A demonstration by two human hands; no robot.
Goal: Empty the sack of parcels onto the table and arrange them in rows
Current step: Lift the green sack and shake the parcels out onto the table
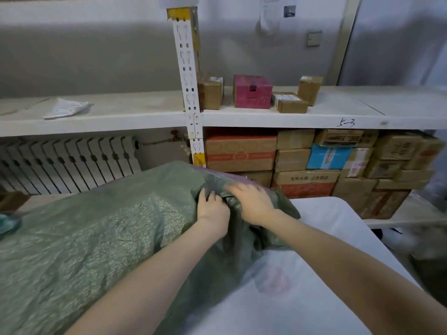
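Observation:
A big green woven sack [92, 235] lies bulging across the left half of the white table [321, 281], its end pointing right. My left hand [212, 209] grips a bunch of the sack's fabric near that end, fingers curled into the folds. My right hand [251, 201] lies over the same end just to the right, blurred, its fingers spread over and round the fabric. A strip of purple [225, 172] shows along the sack's upper edge. The parcels inside the sack are hidden.
Behind the table stands a white shelf rack [314, 117] with a pink box [252, 91] and small cardboard boxes on top. Stacked cartons [326, 163] fill the shelf below at the right. A white radiator [67, 163] sits at the back left.

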